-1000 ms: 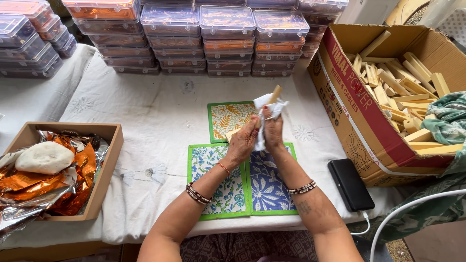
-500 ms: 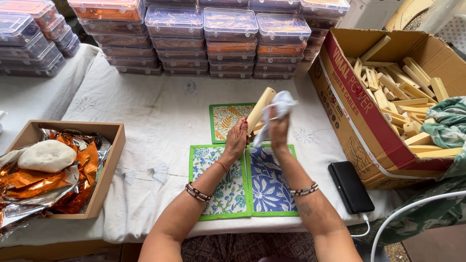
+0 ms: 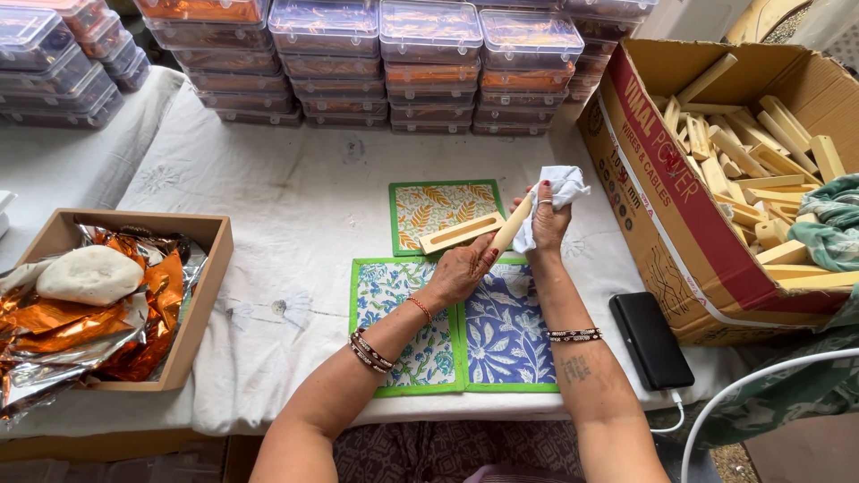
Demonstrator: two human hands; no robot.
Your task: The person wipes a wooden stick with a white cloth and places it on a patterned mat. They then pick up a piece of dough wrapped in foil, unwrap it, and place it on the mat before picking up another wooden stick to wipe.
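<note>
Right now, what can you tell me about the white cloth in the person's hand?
The white cloth is small, soft and crumpled, probably cotton. The right hand bunches it around one end of a pale wooden stick, with a loose corner poking up and to the right. The left hand holds the stick's other end. It is held above the table.

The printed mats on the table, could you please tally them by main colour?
Orange leaf mat: 1
Light blue floral mat: 1
Dark blue floral mat: 1
Total: 3
</note>
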